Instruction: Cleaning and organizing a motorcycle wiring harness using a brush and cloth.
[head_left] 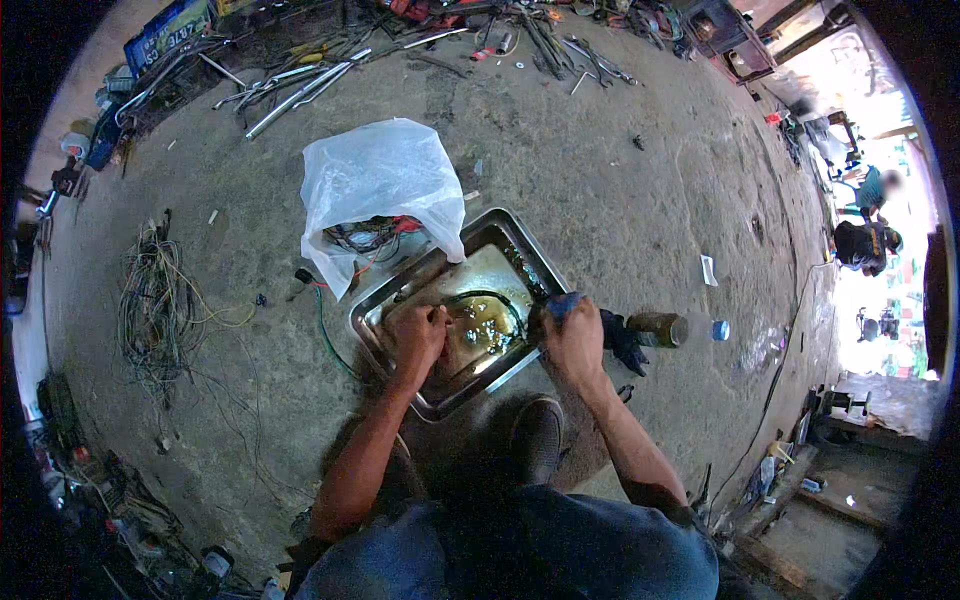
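In front of my feet lies a shallow metal tray (pixel 492 384) with shiny, oily-looking liquid in it. A thin black cable or hose (pixel 487 294) arcs over the tray between my hands. My left hand (pixel 418 338) is closed in a pinch above the tray's left part, by one end of that arc; its fingertips hide what they hold. At the tray's right rim, my right hand (pixel 575 345) is wrapped around a blue and dark thing (pixel 562 303), mostly covered by the fingers. Beyond the tray, a white plastic bag (pixel 380 170) holds tangled wires (pixel 362 236).
Right of my right hand are a black crumpled thing (pixel 627 345), a jar of dark liquid (pixel 657 329) and a blue cap (pixel 720 330). A wire tangle (pixel 155 305) lies left. Metal tubes (pixel 305 92) and tools line the far edge. Two people (pixel 865 245) are at far right.
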